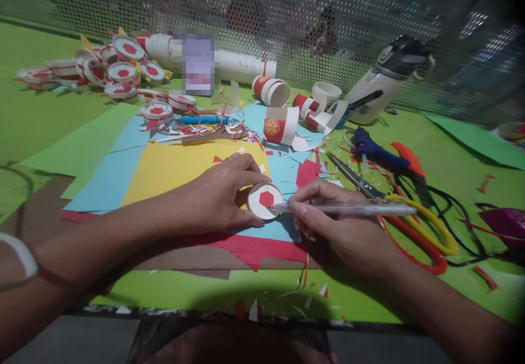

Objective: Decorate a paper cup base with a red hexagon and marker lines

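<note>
Between the thumb and fingers of my left hand point(223, 191) is a small round white paper disc point(255, 204), which looks like a cut-off cup base. A red hexagon point(266, 198) sits at its middle, with a short dark line above it. My right hand point(328, 211) is closed around a clear-barrelled pen point(361, 209). The pen's tip rests at the lower edge of the hexagon. Beneath both hands lie sheets of yellow paper point(192, 161), light blue paper point(283, 232) and red paper point(246, 249).
Scissors point(356, 178) and a blue glue gun point(381, 153) with its cord lie at right. A white bottle point(371, 90) leans by the mesh. Cut paper cups point(283, 126), a blue pen point(203, 120) and paper scraps lie ahead. Several decorated discs point(123, 72) are heaped at far left.
</note>
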Motion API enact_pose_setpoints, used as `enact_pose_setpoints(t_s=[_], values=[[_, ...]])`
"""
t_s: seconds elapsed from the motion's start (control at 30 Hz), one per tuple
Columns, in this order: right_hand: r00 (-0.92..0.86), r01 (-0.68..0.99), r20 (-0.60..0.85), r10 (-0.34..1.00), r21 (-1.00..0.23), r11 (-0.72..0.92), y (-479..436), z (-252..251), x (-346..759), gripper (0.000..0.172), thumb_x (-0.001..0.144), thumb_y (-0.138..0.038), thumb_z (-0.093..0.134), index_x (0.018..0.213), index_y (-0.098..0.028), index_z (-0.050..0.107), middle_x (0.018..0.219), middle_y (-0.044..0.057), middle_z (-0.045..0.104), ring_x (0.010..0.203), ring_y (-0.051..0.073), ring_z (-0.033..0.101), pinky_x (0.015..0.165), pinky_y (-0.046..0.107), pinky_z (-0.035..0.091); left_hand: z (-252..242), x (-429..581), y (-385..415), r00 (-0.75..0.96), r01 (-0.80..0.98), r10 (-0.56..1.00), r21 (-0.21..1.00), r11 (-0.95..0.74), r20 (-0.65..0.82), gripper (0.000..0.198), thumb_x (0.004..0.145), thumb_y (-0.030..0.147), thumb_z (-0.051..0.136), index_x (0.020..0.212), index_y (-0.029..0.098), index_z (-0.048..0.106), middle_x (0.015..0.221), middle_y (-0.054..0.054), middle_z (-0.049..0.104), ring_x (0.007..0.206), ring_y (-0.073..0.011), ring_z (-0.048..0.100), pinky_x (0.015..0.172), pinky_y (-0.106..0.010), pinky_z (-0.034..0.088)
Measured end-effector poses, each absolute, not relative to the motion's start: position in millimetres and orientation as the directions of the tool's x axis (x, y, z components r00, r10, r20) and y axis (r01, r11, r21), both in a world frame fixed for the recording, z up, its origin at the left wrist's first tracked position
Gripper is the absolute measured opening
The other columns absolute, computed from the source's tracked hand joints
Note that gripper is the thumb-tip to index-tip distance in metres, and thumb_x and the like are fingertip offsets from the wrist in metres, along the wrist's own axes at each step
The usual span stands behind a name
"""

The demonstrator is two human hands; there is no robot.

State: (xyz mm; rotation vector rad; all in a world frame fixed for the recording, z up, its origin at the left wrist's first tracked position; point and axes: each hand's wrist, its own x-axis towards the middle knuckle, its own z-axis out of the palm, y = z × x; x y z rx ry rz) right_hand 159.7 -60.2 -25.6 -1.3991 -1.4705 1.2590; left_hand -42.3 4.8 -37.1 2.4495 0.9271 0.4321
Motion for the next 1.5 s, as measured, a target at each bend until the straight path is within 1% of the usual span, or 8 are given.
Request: enact_pose_setpoints(t_s=[0.17, 0.4, 0.8, 1.03, 1.37, 1.5], values=[[-0.124, 0.248, -0.119, 0.985, -0.965, -0.085, -60.5, -25.0, 158.7, 0.009, 0.081, -0.019, 0.064, 0.072, -0.016, 0.062, 0.053, -0.004, 0.059, 0.045, 0.005, 0.051, 0.043, 0.016, 0.04, -36.7, -42.6, 4.3, 0.718, 0.54, 0.687, 0.538, -0.648, 0.107, 0.042, 0.073, 0.041, 0.07, 0.111, 0.023, 0.067, 0.104, -0.006, 0.056, 0.096, -0.0226, 0.053, 0.083, -0.033, 0.044], [-0.138, 0.264, -0.11, 0.984, -0.962, -0.071, -59.7, -27.7, 161.2, 0.01, 0.083, -0.024, 0.064, 0.075, -0.017, 0.063, 0.056, -0.002, 0.061, 0.047, 0.008, 0.052, 0.044, 0.018, 0.042, -36.4, -42.6, 5.4, 0.73, 0.531, 0.675, 0.533, -0.659, 0.108, 0.043, 0.075, 0.042, 0.069, 0.113, 0.022, 0.066, 0.106, -0.008, 0.055, 0.097, -0.0226, 0.053, 0.084, -0.033, 0.043], [-0.115, 0.266, -0.125, 0.985, -0.96, -0.091, -59.2, -23.9, 158.3, 0.011, 0.081, -0.021, 0.064, 0.072, -0.017, 0.061, 0.053, -0.004, 0.059, 0.045, 0.006, 0.051, 0.044, 0.017, 0.041, -36.4, -42.6, 4.7, 0.725, 0.53, 0.679, 0.539, -0.655, 0.113, 0.045, 0.074, 0.042, 0.07, 0.113, 0.022, 0.066, 0.106, -0.007, 0.055, 0.097, -0.0229, 0.053, 0.084, -0.034, 0.044], [-0.126, 0.318, -0.16, 0.979, -0.942, -0.113, -60.4, -23.2, 159.6, 0.012, 0.08, -0.022, 0.065, 0.069, -0.017, 0.061, 0.052, -0.003, 0.058, 0.045, 0.008, 0.052, 0.043, 0.018, 0.041, -35.4, -42.7, 5.1, 0.732, 0.526, 0.673, 0.54, -0.658, 0.107, 0.042, 0.074, 0.042, 0.07, 0.11, 0.021, 0.067, 0.102, -0.006, 0.055, 0.097, -0.0225, 0.053, 0.082, -0.033, 0.044], [-0.119, 0.271, -0.104, 0.987, -0.96, -0.068, -60.5, -26.3, 160.2, 0.012, 0.083, -0.024, 0.063, 0.072, -0.018, 0.062, 0.054, -0.003, 0.06, 0.045, 0.007, 0.052, 0.044, 0.017, 0.042, -37.3, -43.3, 5.1, 0.734, 0.519, 0.667, 0.529, -0.672, 0.127, 0.041, 0.075, 0.043, 0.069, 0.111, 0.023, 0.066, 0.105, -0.006, 0.055, 0.099, -0.0227, 0.052, 0.084, -0.033, 0.043], [-0.111, 0.279, -0.11, 0.988, -0.957, -0.075, -60.6, -25.8, 158.6, 0.013, 0.082, -0.023, 0.064, 0.071, -0.017, 0.061, 0.053, -0.003, 0.06, 0.045, 0.006, 0.051, 0.044, 0.017, 0.042, -35.8, -42.8, 4.8, 0.727, 0.53, 0.677, 0.533, -0.66, 0.115, 0.042, 0.075, 0.042, 0.069, 0.111, 0.023, 0.066, 0.104, -0.007, 0.055, 0.099, -0.0233, 0.053, 0.084, -0.034, 0.043]])
